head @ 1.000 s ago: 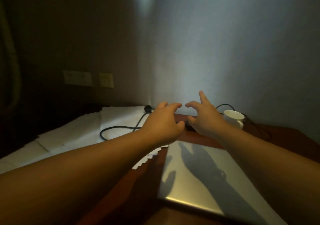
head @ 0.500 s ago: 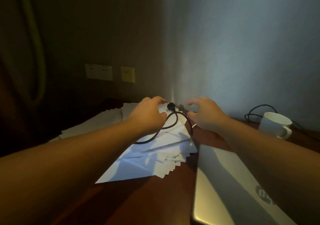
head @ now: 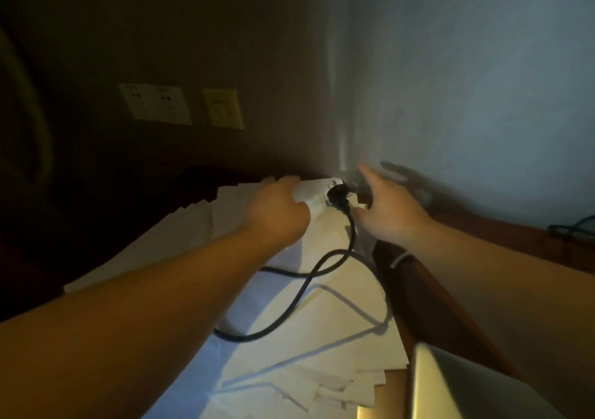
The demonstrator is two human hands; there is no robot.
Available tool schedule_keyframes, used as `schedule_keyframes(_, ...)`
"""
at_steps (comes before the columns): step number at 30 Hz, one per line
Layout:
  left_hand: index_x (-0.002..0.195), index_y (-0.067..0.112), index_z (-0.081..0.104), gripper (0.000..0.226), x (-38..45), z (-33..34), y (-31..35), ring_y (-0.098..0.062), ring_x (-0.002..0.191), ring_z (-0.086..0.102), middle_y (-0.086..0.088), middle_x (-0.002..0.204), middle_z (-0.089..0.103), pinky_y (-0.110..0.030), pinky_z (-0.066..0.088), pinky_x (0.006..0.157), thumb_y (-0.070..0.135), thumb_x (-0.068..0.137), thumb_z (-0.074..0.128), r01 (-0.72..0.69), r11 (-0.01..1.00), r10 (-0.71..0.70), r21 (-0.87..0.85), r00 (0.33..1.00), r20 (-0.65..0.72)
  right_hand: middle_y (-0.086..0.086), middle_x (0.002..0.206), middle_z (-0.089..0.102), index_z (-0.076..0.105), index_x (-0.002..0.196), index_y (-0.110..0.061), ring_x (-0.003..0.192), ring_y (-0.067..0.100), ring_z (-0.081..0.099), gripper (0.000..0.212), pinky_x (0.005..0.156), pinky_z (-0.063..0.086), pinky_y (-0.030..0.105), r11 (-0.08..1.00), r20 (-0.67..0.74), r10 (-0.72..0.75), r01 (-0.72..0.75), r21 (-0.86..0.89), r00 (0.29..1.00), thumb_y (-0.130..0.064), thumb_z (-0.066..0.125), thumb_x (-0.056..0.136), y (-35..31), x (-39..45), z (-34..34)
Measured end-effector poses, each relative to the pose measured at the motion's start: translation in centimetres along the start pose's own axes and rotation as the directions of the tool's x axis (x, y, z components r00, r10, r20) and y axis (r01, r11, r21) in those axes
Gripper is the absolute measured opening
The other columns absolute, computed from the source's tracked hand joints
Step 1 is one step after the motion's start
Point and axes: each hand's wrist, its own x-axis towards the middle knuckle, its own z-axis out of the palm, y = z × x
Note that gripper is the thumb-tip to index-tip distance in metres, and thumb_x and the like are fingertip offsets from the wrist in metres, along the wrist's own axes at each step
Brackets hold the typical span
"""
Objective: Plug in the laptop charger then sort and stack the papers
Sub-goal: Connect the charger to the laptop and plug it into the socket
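Head view: nearest you, the black rubber charger cable (head: pixel 309 293) loops over scattered white paper sheets (head: pixel 338 338). Its black plug (head: pixel 336 194) lies between your left hand (head: pixel 278 212), fingers hidden, and open right hand (head: pixel 391 207). Pinch the plug body, then steer toward the white wall sockets (head: pixel 154 104).

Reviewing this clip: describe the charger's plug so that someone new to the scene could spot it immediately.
Start at the spread of white papers on the dark wooden desk, near the corner of the walls. At their far end, between the left hand and right hand, lies the black plug. It is the thick end of the only black cable looping across the papers.
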Motion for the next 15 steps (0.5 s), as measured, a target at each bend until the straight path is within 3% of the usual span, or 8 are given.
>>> schedule_keyframes(3, 0.134, 0.028, 0.054, 0.040, 0.8, -0.1, -0.4, -0.011, 0.102, 0.054, -0.001, 0.131, 0.057, -0.015, 0.041, 0.074, 0.018, 0.096, 0.057, 0.057, 0.993, -0.052, -0.102, 0.997, 0.059, 0.005, 0.106, 0.065, 0.058, 0.120, -0.019, 0.093, 0.026, 0.062, 0.035, 0.076, 0.052, 0.036, 0.992, 0.070, 0.128, -0.127, -0.016, 0.989, -0.038, 0.063, 0.091, -1.1, 1.4, 1.0)
schedule_keyframes(5, 0.128, 0.029, 0.058, 0.034, 1.0, -0.5, -0.4, -0.013, 0.099, 0.058, 0.000, 0.124, 0.060, -0.016, 0.041, 0.074, 0.018, 0.096, 0.057, 0.097, 0.990, -0.084, -0.106, 0.989, 0.125, 0.004, 0.092, 0.067, 0.065, 0.097, -0.019, 0.080, 0.025, 0.062, 0.018, 0.070, 0.053, 0.035, 0.983, 0.122, 0.180, -0.175, -0.053, 0.976, -0.035, 0.062, 0.090, -1.7, 2.1, 1.6)
schedule_keyframes(10, 0.124, 0.025, 0.060, 0.030, 1.6, -2.0, -0.1, -0.017, 0.104, 0.062, 0.005, 0.118, 0.059, -0.020, 0.045, 0.086, 0.015, 0.096, 0.056, 0.161, 0.983, -0.137, -0.088, 0.962, 0.235, 0.002, 0.076, 0.060, 0.066, 0.088, -0.011, 0.066, 0.022, 0.054, 0.016, 0.056, 0.041, 0.027, 0.952, 0.145, 0.295, -0.278, -0.127, 0.945, -0.023, 0.056, 0.092, -2.0, 3.4, 2.1)
schedule_keyframes(13, 0.125, 0.019, 0.060, 0.031, 1.5, -3.0, -0.1, -0.024, 0.106, 0.065, -0.003, 0.114, 0.064, -0.028, 0.052, 0.091, 0.010, 0.096, 0.057, 0.259, 0.943, -0.189, -0.210, 0.934, 0.303, 0.003, 0.071, 0.058, 0.063, 0.083, -0.011, 0.061, 0.018, 0.054, 0.022, 0.048, 0.036, 0.027, 0.951, 0.113, 0.307, -0.301, -0.067, 0.945, -0.028, 0.055, 0.096, -3.2, 3.6, 0.8)
schedule_keyframes(15, 0.125, 0.016, 0.062, 0.031, 1.1, -3.8, 0.1, -0.029, 0.106, 0.067, -0.009, 0.114, 0.067, -0.038, 0.057, 0.091, 0.011, 0.095, 0.056, 0.339, 0.882, -0.239, -0.328, 0.921, 0.308, 0.007, 0.068, 0.058, 0.058, 0.076, -0.010, 0.060, 0.022, 0.057, 0.025, 0.049, 0.042, 0.031, 0.961, 0.065, 0.269, -0.272, 0.054, 0.961, -0.025, 0.055, 0.096, -4.3, 3.4, -0.3)
